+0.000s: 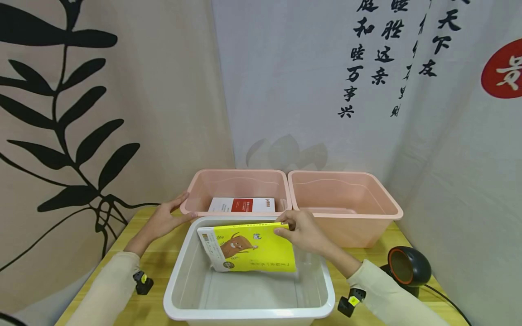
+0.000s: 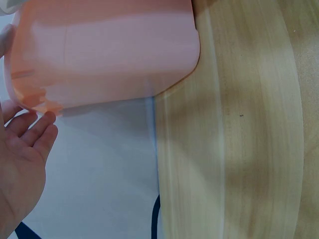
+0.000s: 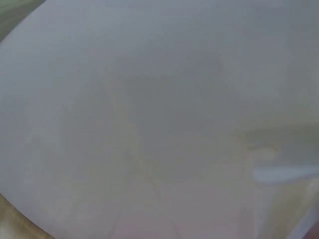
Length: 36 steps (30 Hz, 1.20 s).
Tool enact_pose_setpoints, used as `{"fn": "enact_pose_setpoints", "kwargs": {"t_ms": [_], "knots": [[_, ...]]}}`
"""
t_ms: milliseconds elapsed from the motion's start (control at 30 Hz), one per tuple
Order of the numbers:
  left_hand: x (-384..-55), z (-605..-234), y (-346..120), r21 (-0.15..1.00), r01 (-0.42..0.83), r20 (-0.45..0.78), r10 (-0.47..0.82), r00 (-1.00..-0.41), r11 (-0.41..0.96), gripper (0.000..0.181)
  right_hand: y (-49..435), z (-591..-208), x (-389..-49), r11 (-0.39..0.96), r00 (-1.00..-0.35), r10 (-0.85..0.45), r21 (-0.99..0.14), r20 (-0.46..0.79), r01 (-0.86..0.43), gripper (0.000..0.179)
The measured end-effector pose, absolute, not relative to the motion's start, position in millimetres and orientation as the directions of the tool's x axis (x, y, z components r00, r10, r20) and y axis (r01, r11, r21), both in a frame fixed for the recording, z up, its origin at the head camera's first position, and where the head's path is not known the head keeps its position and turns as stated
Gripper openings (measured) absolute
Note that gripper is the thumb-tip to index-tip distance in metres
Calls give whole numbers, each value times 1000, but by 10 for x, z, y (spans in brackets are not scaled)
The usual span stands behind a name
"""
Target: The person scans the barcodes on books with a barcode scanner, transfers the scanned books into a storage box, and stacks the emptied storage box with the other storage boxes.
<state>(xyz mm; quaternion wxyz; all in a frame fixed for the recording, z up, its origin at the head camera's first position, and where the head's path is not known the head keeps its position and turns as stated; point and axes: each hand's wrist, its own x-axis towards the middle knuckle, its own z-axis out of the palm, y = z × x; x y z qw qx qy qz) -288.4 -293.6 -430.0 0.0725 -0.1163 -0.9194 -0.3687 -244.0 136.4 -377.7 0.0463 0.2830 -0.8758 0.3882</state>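
Observation:
Over the white bin (image 1: 302, 312), a yellow picture book (image 1: 271, 248) with a brown animal on its cover is tilted. My right hand (image 1: 303, 231) pinches the book's top right corner between thumb and fingers. At the left pink bin (image 1: 240, 179), my left hand (image 1: 165, 222) rests on the front left corner of the rim, thumb toward the front and fingers along the side. The left wrist view shows that bin's outer wall (image 2: 109, 50) with the fingertips touching near the rim. A white and red box or book (image 1: 242, 205) lies inside it. Pale blur fills most of the right wrist view.
A second pink bin (image 1: 346, 226) stands beside the first, at the back right. A black round device (image 1: 409, 267) with a cable sits at the right on the wooden table (image 1: 163, 271). Curtains with a plant print and writing hang behind.

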Motion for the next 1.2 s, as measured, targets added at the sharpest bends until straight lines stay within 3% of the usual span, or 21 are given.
{"fn": "enact_pose_setpoints", "kwargs": {"t_ms": [333, 533, 867, 1200], "knots": [[-2861, -4307, -2934, 664, 262, 218, 155, -964, 701, 95, 1404, -3667, -2352, 449, -891, -346, -783, 293, -432, 19], [-2859, -4295, -2926, 665, 246, 200, 149, -968, 705, 98, 1472, -3548, -2351, 363, -890, -343, -831, 300, -421, 16], [-2869, -4295, -2928, 668, 260, 208, 160, -965, 697, 97, 1615, -3275, -2354, 251, -871, -333, -857, 361, -451, 22], [-2867, -4291, -2942, 658, 273, 219, 168, -961, 702, 95, 1782, -2987, -2271, 269, -886, -249, -851, 391, -451, 25]]}}
